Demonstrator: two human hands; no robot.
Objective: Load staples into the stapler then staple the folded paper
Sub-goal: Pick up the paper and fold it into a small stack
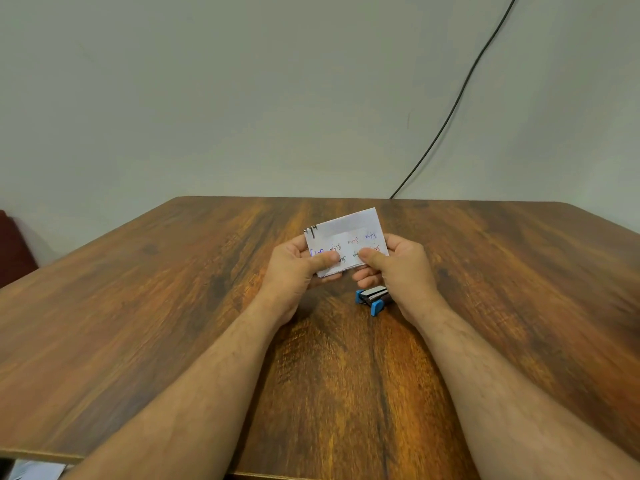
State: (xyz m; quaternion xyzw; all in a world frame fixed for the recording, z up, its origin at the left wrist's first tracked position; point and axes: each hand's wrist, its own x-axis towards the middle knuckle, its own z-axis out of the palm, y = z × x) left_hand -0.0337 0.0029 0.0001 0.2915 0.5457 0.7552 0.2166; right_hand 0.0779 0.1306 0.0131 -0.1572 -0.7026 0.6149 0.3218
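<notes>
I note the folded white paper with handwritten lines [346,242] held above the middle of the brown wood-grain table [173,306]. My left hand [298,268] pinches its left near edge, thumb on top, fingers beneath; my right hand [398,268] pinches the right near edge likewise. The small blue and metal stapler [372,299] lies on the table just nearer, partly under the right hand. Dark marks, possibly staples, sit at the paper's far left corner. In my judgement the paper is light, limp and easily creased; grip it near the edges, close to the fold.
</notes>
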